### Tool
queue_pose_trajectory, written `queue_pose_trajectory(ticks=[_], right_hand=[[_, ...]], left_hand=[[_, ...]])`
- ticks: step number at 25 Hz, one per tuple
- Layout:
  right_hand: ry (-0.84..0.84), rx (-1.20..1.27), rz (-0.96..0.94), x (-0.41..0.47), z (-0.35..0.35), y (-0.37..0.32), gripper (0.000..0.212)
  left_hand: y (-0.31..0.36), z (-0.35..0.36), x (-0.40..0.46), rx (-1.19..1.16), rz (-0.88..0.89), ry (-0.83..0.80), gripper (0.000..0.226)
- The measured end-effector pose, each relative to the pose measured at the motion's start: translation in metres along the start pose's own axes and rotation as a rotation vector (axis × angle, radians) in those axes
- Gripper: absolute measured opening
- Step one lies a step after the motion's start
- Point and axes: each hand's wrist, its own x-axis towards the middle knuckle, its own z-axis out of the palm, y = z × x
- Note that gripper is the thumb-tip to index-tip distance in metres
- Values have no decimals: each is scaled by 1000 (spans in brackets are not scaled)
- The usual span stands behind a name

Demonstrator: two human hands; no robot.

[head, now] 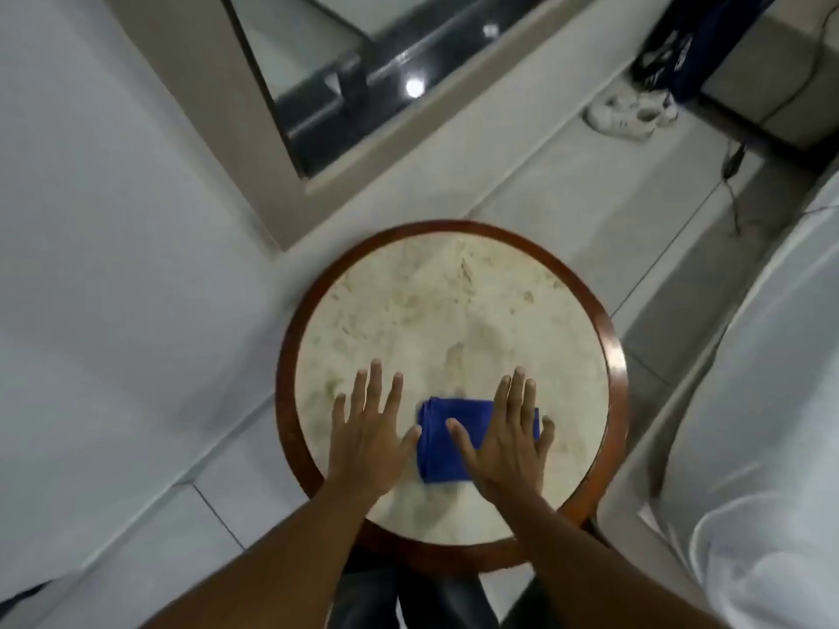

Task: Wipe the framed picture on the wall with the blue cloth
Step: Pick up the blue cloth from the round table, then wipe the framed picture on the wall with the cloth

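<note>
A folded blue cloth (439, 440) lies on the near part of a round marble-topped table (454, 320) with a brown wooden rim. My right hand (508, 438) lies flat on the cloth's right half, fingers spread, covering part of it. My left hand (367, 438) rests flat on the tabletop just left of the cloth, its thumb touching the cloth's left edge. No framed picture is in view.
A white wall fills the left. A mirror or glass panel in a beige frame (345, 84) stands at the back. White shoes (631, 113) and a dark bag (699, 43) sit on the tiled floor far right. A white bed (772, 424) runs along the right side.
</note>
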Motion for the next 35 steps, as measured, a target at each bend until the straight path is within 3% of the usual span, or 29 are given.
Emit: queue_pose_trajectory(ticks=[1, 4, 7, 11, 14, 19, 25, 27, 31, 35], right_hand=[[-23, 39, 93, 0, 30, 0, 107], [57, 105, 295, 13, 85, -18, 110], [218, 84, 346, 21, 111, -22, 103], [275, 75, 307, 21, 113, -21, 76], [203, 95, 247, 25, 109, -23, 62], [103, 159, 166, 20, 75, -17, 55], [404, 404, -91, -15, -58, -106, 53], [392, 572, -91, -26, -125, -160, 51], [458, 876, -362, -54, -283, -293, 56], [829, 1022, -758, -96, -460, -424, 55]], left_hand=[[3, 32, 6, 12, -17, -42, 79], [6, 96, 20, 8, -39, 65, 74], [3, 124, 27, 79, 11, 199, 71], [3, 115, 34, 109, 33, 209, 76], [5, 93, 39, 130, 112, 178, 79], [-14, 25, 20, 174, 112, 253, 81], [-51, -136, -48, 243, 44, 447, 81], [-65, -211, -78, 231, -5, 536, 80], [-104, -381, -146, 304, -76, 799, 76], [-150, -546, -227, 433, -146, 1151, 77]])
